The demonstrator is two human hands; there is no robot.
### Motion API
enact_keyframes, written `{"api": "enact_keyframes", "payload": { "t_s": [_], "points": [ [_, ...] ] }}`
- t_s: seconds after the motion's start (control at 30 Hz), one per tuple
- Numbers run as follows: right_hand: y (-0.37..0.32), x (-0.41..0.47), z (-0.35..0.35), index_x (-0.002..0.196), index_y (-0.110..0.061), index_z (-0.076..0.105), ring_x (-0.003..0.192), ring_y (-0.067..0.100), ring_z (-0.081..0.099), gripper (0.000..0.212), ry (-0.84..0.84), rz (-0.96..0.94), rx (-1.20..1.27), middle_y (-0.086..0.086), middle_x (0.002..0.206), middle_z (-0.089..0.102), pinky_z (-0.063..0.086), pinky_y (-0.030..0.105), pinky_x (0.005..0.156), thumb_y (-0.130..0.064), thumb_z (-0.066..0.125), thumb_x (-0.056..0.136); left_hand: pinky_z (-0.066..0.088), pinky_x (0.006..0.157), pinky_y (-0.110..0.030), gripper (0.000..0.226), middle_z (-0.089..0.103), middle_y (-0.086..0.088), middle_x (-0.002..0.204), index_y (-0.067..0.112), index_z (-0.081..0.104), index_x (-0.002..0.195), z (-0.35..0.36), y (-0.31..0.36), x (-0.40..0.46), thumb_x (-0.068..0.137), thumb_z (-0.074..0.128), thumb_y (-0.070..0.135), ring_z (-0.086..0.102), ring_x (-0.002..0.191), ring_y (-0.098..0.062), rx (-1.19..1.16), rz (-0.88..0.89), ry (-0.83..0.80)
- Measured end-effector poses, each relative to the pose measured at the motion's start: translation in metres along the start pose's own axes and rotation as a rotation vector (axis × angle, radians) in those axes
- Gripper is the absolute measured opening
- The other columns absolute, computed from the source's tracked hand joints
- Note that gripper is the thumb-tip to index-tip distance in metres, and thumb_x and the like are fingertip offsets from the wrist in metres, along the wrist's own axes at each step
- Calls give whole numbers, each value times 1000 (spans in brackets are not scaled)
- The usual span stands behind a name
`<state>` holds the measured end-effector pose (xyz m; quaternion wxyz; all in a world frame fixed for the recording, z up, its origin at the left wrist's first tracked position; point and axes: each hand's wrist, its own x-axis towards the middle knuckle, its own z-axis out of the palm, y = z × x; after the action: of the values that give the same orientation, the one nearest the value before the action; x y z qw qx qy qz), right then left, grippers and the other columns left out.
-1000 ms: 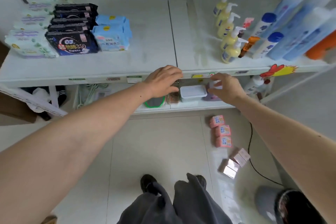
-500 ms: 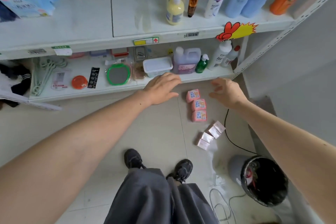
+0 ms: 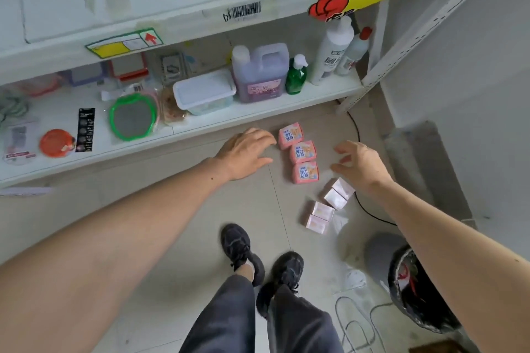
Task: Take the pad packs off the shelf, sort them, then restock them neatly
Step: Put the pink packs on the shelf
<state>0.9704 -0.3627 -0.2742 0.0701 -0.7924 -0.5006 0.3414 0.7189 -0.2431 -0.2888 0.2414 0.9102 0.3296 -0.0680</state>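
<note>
Head view: 3 pink pad packs (image 3: 299, 156) in a touching row on floor tiles, just in front of lower shelf (image 3: 258, 116). 4 pale pink packs (image 3: 328, 205) lie as two pairs nearer the shoes, beside a black cable (image 3: 370, 213). L hand (image 3: 247, 153) above floor just left of pink row, fingers straight, nothing held. R hand (image 3: 362, 165) to the right of row, fingers loosely spread, nothing held. Lower shelf: purple jug (image 3: 259, 73), green pump bottle (image 3: 296, 76), white lidded tub (image 3: 204, 92), green-rimmed mirror (image 3: 132, 117). Bin w/ black liner (image 3: 413, 286) lower right.
</note>
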Motion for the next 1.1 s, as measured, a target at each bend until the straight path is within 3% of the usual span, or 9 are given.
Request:
{"api": "enact_keyframes", "payload": {
  "t_s": [0.2,0.5,0.57,0.7,0.97,1.1],
  "points": [
    [63,70,60,116,-18,61,92,15,64,36,-65,15,-17,1,116,63,54,38,82,-22,70,82,35,108,-35,44,49,0,139,17,51,135,80,-18,57,94,58,32,43,128,-20,-40,-21,-55],
    [191,168,182,122,-25,59,107,19,59,36,-217,23,-114,-2,125,58,50,34,88,-32,66,87,37,107,-38,44,47,-1,142,15,49,136,259,-34,152,96,54,31,42,131,-22,-191,-205,-83],
    [218,187,209,127,-24,56,115,19,54,39,-242,-6,-148,-4,132,55,46,31,91,-30,65,89,37,107,-39,44,47,-2,143,15,48,137,295,-39,175,96,54,30,43,131,-22,-214,-203,-76],
    [259,221,259,138,-28,46,127,18,38,48,-288,-134,-215,-11,144,45,42,36,101,-30,59,92,35,110,-39,50,39,0,151,16,41,144,355,-53,215,98,50,32,38,136,-21,-198,-195,-99],
    [299,252,308,144,-39,35,139,19,23,52,-303,-336,-361,-24,152,27,30,33,107,-53,44,95,21,114,-28,52,28,0,157,23,31,150,412,-70,262,101,46,28,23,145,-16,-150,-121,-171],
    [308,255,307,144,-37,36,141,20,23,56,-275,-387,-446,-23,153,27,28,35,109,-61,39,92,25,114,-34,52,27,-3,157,24,30,150,419,-81,263,101,44,31,25,145,-20,-119,-143,-191]
  ]
}}
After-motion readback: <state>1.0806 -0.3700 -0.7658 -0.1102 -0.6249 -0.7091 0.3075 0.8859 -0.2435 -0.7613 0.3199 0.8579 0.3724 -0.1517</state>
